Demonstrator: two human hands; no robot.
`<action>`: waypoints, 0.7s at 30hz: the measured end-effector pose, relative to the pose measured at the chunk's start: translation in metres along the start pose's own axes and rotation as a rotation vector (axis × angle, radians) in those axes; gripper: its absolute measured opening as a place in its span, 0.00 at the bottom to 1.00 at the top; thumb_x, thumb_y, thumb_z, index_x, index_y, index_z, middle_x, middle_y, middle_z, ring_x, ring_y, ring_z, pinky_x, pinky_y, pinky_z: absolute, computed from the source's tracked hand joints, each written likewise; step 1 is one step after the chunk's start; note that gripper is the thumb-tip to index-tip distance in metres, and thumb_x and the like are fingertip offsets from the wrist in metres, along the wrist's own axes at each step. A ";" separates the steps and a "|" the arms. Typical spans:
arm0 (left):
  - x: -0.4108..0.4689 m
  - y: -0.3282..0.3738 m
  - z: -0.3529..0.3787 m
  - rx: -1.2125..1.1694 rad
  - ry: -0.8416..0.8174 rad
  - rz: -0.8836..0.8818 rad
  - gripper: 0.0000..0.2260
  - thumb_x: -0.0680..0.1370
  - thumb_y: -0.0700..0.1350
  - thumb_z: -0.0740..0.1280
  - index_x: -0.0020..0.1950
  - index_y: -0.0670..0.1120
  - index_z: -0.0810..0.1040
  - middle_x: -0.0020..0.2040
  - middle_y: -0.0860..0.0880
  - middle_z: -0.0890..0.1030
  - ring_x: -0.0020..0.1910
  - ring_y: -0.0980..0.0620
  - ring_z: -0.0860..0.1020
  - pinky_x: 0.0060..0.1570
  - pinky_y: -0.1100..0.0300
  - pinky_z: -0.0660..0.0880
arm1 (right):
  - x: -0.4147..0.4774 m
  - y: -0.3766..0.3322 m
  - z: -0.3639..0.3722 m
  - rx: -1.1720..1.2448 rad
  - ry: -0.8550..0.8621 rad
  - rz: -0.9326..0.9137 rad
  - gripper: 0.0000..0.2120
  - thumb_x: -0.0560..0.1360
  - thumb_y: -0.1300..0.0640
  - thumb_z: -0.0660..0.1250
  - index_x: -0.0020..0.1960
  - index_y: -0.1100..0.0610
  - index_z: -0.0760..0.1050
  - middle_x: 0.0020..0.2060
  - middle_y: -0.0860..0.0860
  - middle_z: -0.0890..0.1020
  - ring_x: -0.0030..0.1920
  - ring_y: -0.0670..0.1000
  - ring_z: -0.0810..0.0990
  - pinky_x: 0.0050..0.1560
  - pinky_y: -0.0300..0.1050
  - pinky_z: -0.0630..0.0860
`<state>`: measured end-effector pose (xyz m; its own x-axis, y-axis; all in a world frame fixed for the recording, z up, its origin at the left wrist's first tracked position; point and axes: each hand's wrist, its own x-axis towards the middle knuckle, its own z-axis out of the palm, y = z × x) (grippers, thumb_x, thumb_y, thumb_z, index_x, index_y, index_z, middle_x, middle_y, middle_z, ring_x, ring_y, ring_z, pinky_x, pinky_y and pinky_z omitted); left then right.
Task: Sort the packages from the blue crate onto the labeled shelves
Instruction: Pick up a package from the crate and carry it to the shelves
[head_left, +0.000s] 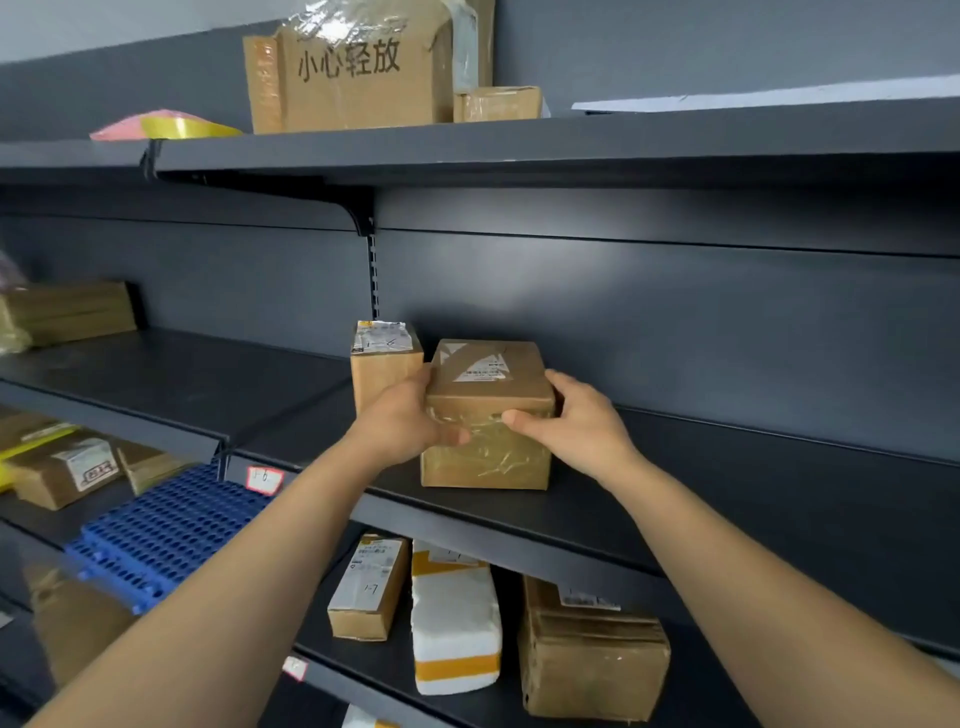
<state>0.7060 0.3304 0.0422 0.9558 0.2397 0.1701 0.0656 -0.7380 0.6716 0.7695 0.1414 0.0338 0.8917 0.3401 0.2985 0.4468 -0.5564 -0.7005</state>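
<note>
Left hand (402, 426) and right hand (576, 423) clamp taped cardboard box (488, 415) from both sides, fingers wrapped, box resting on middle shelf (675, 499).

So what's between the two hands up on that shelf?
A taped cardboard box, resting on the dark shelf; the left hand and right hand press its sides, seen from the head camera.

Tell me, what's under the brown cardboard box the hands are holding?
The taped brown cardboard box sits on the dark metal shelf. The left hand and right hand grip its sides. Anything beneath its base is covered.
</note>
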 end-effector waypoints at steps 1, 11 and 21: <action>0.005 -0.001 0.000 0.045 -0.002 0.002 0.38 0.70 0.45 0.77 0.75 0.46 0.62 0.59 0.53 0.74 0.55 0.54 0.71 0.53 0.63 0.67 | 0.006 0.002 0.003 -0.037 -0.011 -0.001 0.38 0.69 0.42 0.74 0.74 0.53 0.66 0.64 0.47 0.77 0.63 0.48 0.75 0.62 0.46 0.73; 0.026 0.002 -0.007 0.583 0.002 0.051 0.35 0.69 0.56 0.75 0.70 0.44 0.65 0.63 0.45 0.71 0.63 0.44 0.71 0.59 0.52 0.72 | 0.025 0.002 0.012 -0.532 -0.036 -0.127 0.45 0.64 0.37 0.75 0.73 0.55 0.61 0.65 0.54 0.74 0.65 0.56 0.71 0.62 0.51 0.72; 0.003 0.022 0.009 0.812 0.071 0.371 0.35 0.74 0.45 0.70 0.76 0.42 0.58 0.74 0.43 0.63 0.74 0.43 0.59 0.71 0.49 0.59 | -0.035 -0.002 -0.021 -0.828 0.045 0.050 0.39 0.72 0.40 0.69 0.76 0.54 0.58 0.69 0.55 0.70 0.69 0.57 0.67 0.67 0.52 0.67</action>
<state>0.7130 0.3092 0.0514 0.9377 -0.0848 0.3368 -0.0361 -0.9883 -0.1482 0.7385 0.1146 0.0388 0.9061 0.2791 0.3178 0.2992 -0.9541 -0.0151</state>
